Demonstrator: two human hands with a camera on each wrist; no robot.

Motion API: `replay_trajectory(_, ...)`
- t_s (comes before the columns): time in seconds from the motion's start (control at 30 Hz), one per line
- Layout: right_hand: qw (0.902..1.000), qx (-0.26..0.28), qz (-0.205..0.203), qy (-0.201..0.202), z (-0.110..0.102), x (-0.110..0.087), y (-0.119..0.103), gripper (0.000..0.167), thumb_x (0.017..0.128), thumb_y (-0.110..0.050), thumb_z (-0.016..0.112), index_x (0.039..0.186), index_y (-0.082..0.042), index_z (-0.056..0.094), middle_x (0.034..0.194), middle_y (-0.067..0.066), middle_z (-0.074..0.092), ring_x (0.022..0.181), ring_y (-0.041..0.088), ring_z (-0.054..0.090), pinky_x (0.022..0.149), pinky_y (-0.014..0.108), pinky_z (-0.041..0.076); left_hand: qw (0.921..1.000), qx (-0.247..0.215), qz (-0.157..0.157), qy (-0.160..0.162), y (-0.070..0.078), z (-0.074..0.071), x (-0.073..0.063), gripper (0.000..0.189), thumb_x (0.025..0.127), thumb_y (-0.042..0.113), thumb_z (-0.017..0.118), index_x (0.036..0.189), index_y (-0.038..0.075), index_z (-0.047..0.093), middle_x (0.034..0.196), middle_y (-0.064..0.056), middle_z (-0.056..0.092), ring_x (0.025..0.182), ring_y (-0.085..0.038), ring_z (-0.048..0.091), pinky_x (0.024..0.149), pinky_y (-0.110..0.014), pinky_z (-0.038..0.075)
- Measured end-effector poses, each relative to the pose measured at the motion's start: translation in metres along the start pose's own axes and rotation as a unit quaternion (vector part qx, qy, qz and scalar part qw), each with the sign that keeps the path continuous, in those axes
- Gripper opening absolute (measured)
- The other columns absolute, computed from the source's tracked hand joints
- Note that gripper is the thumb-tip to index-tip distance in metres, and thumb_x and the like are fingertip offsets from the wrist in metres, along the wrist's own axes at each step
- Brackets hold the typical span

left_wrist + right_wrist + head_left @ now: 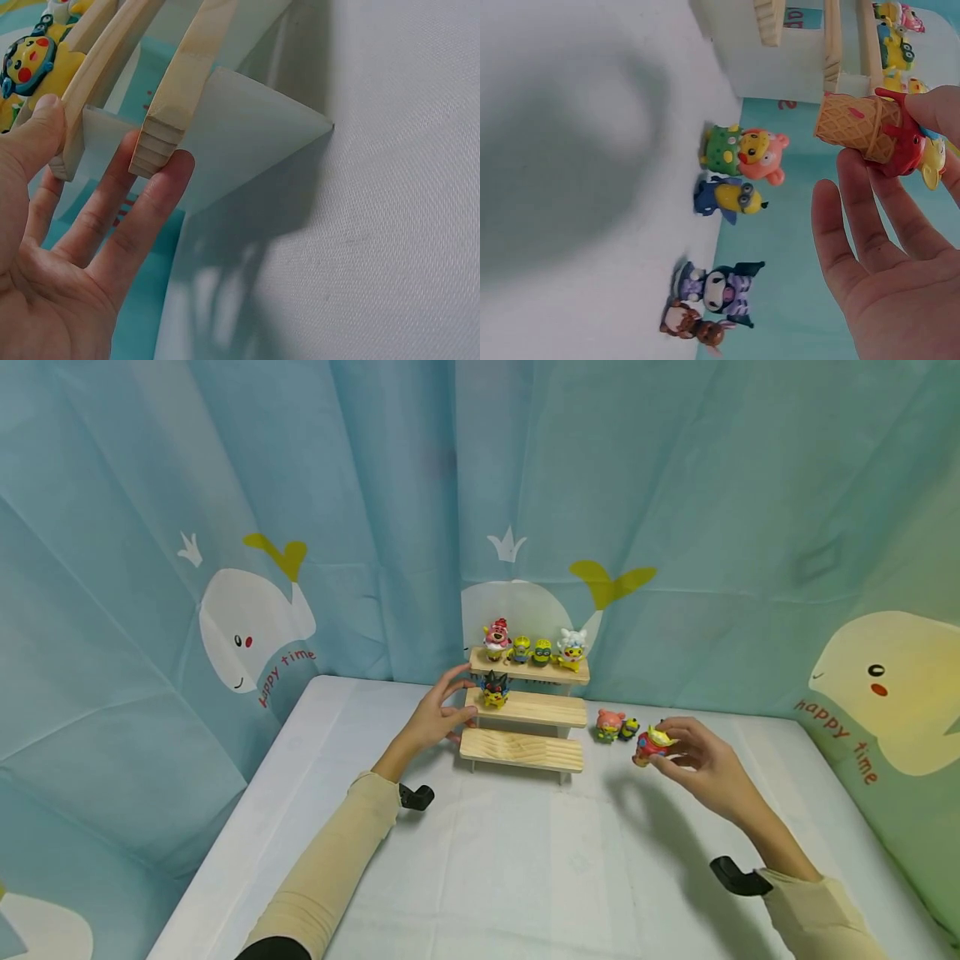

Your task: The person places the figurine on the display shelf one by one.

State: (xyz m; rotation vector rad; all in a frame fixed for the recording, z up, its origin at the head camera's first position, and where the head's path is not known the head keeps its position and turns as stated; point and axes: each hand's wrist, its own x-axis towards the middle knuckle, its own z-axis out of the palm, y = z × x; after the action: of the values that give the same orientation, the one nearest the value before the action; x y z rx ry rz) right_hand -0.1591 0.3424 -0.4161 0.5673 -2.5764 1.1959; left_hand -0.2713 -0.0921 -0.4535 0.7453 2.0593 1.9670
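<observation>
A three-tier wooden display shelf (521,750) stands on the table, and my left hand (438,714) holds its left end. The thumb lies at the middle board, with other fingertips at the end of the lowest board (161,139). A yellow figurine in a dark hood (495,690) stands at the left of the middle board, close to that thumb. My right hand (701,764) pinches a red-and-yellow figurine with a waffle-cone base (859,127) between thumb and fingers, right of the shelf. Its cone points away from the palm.
Along the top board stand a pink bear figurine (497,639), two minion figurines (521,649) and a white-hooded figurine (572,649). On the table wait a pink-hooded figurine (742,154), another minion (731,198), a black-and-purple figurine (718,289) and a brown rabbit-eared figurine (694,324). Behind hangs a curtain (405,527).
</observation>
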Motion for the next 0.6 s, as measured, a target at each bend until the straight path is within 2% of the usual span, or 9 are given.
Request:
replay_trajectory(0.13, 1.0, -0.009, -0.004, 0.0, 0.0, 0.008, -0.007, 0.047, 0.089, 0.004, 0.078, 0.131, -0.005, 0.059, 0.116, 0.019, 0.07, 0.092, 0.0, 0.066, 0.078, 0.01, 0.054, 1.0, 0.0, 0.001, 0.002, -0.002, 0.0, 0.001, 0.075, 0.103, 0.006, 0.063, 0.164, 0.025, 0.024, 0.16, -0.023, 0.034, 0.098, -0.055, 0.066, 0.063, -0.078, 0.047)
replay_trajectory(0.27, 0.9997, -0.022, -0.004, -0.004, 0.001, 0.019, -0.016, 0.044, 0.091, 0.0, 0.078, 0.131, -0.005, 0.059, 0.116, 0.019, 0.071, 0.092, -0.001, 0.066, 0.077, 0.01, 0.054, 1.0, 0.006, 0.003, 0.007, -0.013, -0.001, 0.004, 0.076, 0.103, 0.008, 0.063, 0.164, 0.029, 0.024, 0.161, -0.021, 0.035, 0.097, -0.054, 0.067, 0.062, -0.077, 0.048)
replay_trajectory(0.4, 0.9997, -0.024, -0.007, -0.008, 0.005, 0.033, -0.023, 0.041, 0.092, -0.002, 0.077, 0.129, -0.005, 0.059, 0.116, 0.018, 0.07, 0.092, 0.001, 0.066, 0.075, 0.013, 0.055, 0.9997, 0.019, 0.004, 0.014, -0.025, -0.003, 0.008, 0.075, 0.103, 0.013, 0.065, 0.162, 0.038, 0.025, 0.16, -0.015, 0.038, 0.096, -0.047, 0.07, 0.06, -0.074, 0.051)
replay_trajectory(0.6, 0.9996, -0.001, -0.02, -0.018, 0.018, 0.055, -0.032, 0.044, 0.09, -0.002, 0.079, 0.13, -0.004, 0.06, 0.119, 0.019, 0.07, 0.095, 0.009, 0.068, 0.077, 0.015, 0.056, 0.9993, 0.029, 0.006, 0.024, -0.027, -0.003, 0.008, 0.074, 0.101, 0.019, 0.067, 0.158, 0.048, 0.03, 0.157, -0.008, 0.043, 0.088, -0.035, 0.074, 0.057, -0.068, 0.054)
